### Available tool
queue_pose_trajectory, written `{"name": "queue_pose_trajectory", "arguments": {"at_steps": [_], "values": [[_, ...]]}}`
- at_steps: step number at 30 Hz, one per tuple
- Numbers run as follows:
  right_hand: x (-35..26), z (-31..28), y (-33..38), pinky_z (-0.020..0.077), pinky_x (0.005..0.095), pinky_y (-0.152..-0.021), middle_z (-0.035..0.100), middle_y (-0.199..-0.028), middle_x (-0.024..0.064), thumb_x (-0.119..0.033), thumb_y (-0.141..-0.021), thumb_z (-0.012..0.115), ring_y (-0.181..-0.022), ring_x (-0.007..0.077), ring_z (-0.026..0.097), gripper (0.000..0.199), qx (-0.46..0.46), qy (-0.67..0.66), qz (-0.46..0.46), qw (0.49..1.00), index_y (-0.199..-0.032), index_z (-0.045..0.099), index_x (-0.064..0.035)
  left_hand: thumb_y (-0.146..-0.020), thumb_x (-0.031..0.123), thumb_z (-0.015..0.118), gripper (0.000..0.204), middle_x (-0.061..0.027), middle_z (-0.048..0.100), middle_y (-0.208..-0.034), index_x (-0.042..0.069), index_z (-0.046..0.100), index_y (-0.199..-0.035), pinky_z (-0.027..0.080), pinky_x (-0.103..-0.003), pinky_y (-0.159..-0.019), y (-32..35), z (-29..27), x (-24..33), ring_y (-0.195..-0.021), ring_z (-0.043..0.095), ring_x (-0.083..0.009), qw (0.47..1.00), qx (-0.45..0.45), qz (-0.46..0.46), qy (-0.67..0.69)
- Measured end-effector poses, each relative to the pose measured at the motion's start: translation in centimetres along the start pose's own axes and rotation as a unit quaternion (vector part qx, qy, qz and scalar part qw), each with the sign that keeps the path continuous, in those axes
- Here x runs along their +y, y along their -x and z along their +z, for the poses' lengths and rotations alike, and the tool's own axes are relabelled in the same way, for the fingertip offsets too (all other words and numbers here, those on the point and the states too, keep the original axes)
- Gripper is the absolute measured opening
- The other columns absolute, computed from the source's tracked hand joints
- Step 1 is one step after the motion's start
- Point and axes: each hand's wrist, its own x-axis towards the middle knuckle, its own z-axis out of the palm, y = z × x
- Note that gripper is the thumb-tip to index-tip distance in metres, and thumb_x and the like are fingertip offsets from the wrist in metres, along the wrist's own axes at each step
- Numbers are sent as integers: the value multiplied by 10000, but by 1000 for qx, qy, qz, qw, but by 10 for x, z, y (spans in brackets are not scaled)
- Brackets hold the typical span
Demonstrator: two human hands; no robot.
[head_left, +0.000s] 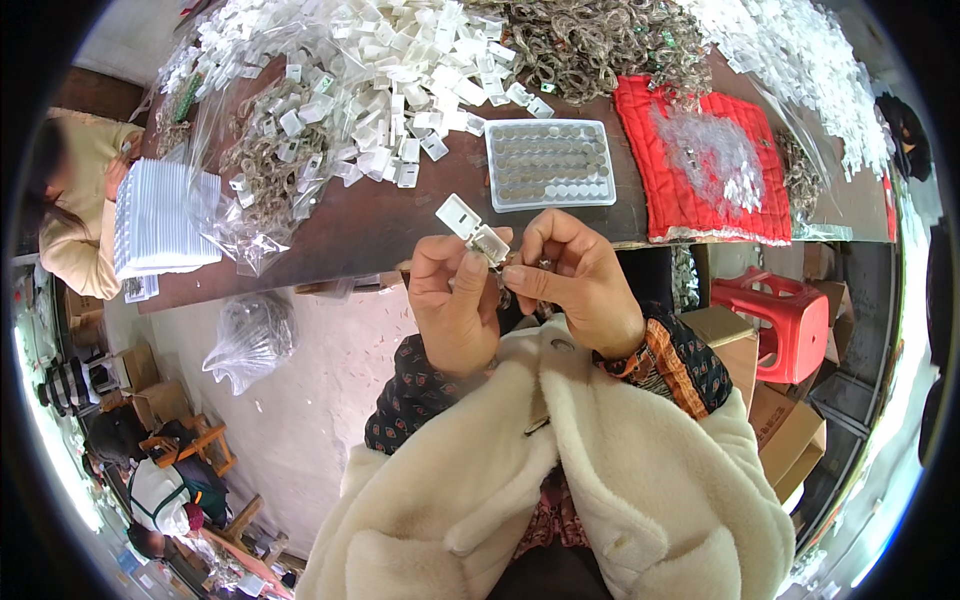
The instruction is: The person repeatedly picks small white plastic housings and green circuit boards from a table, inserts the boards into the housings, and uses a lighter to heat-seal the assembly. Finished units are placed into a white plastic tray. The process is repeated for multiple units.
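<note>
Just in front of the table edge, my left hand (455, 305) pinches a small white plastic case (474, 228), its lid flipped up and pointing to the far left. Close beside it, my right hand (580, 285) has thumb and fingers pressed together near the case's lower end. A small dark bit shows between those fingers, too small to name. On the table beyond, a clear tray (550, 205) holds rows of round, silvery, button-like pieces. A large heap of similar white cases (390, 90) lies at the far left of the tray.
Tangled brownish clear strands (590, 45) are piled at the back. A red quilted cloth (635, 130) carries small clear pieces. White stacked trays (165, 215) stand at left, near another person (85, 200). A red stool (790, 320) and cardboard boxes (785, 425) are at right.
</note>
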Motion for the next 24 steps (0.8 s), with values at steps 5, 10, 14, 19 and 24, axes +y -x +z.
{"name": "queue_pose_trajectory", "arguments": {"at_steps": [5, 10, 14, 19, 24], "values": [[7, -8, 0, 480, 249, -635, 621, -878, 45, 4, -879, 671, -761, 109, 591, 148, 27, 155, -123, 980, -1011, 608, -22, -1005, 135, 550, 124, -139, 661, -1000, 43, 525, -1085, 320, -166, -393, -4, -3, 4, -626, 552, -65, 997, 7, -72, 11], [-5, -11, 1, 499, 300, -652, 620, -891, 85, 85, -780, 666, -757, 209, 616, 244, 78, 426, -332, 838, -994, 692, -29, -1011, 83, 525, 116, -146, 677, -998, 67, 516, -1126, 336, -167, -433, -5, -8, 0, -584, 523, -48, 995, -26, -99, -4], [-5, -4, -2, 506, 317, -610, 616, -893, 89, 125, -730, 649, -750, 227, 619, 295, 70, 495, -386, 775, -973, 710, -32, -1001, 60, 543, 142, -126, 664, -939, 60, 536, -1142, 335, -165, -440, -1, -12, -5, -626, 541, -53, 994, -55, -89, -30], [-5, -10, -4, 533, 350, -637, 648, -925, 129, 109, -760, 650, -755, 297, 653, 281, 64, 451, -323, 829, -1006, 709, -11, -997, 58, 552, 155, -144, 674, -986, 45, 551, -1151, 326, -164, -437, 0, -18, -6, -658, 548, -62, 993, -11, -116, -24], [-4, -35, -29, 546, 345, -689, 683, -924, 136, 36, -833, 683, -795, 282, 678, 199, 174, 550, -346, 739, -1017, 713, -33, -992, 55, 559, 158, -179, 676, -1067, 30, 553, -1147, 318, -165, -426, -5, -19, -8, -699, 572, -81, 992, 25, -123, 15]]}}
